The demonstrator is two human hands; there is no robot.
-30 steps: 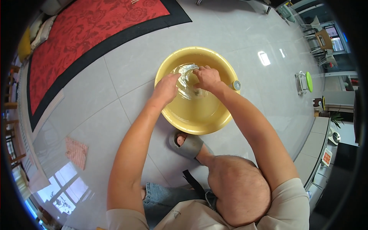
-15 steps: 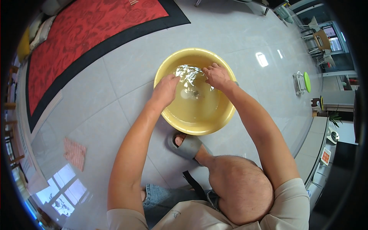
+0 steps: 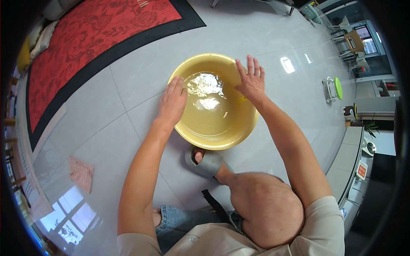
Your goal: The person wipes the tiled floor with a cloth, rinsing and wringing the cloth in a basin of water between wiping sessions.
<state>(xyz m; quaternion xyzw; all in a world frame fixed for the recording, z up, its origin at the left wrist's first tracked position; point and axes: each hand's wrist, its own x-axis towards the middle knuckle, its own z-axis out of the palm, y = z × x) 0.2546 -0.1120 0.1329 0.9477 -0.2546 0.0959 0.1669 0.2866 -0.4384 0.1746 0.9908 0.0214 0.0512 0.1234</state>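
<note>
One smooth, pale tiled floor (image 3: 111,145) spans most of the frame, and it could turn slippery if water (image 3: 209,117) slopped over the edge. The round yellow basin (image 3: 245,128), upper centre, might tilt or slide on those tiles if weight pressed on just one side; a sudden stir could also send drops over its rim. A grey slipper (image 3: 207,164), just below the basin in the frame, would likely get wet in such a spill and could then lose grip. Counted from large to small: one red rug (image 3: 98,42) with a black border, upper left; one basin, with water in it; two hands, well apart, neither seen to hold anything. The left hand (image 3: 172,100) lies across the basin's left rim, fingers extended and close together; the right hand (image 3: 253,85) is at the upper right of the rim, fingers spread. Whether either rests its weight there, I cannot tell. Further, one slipper shows, worn on a bare foot, and one green-topped stand (image 3: 338,88) at the right. Finally, one pinkish cloth (image 3: 81,174) lies lower left.
</note>
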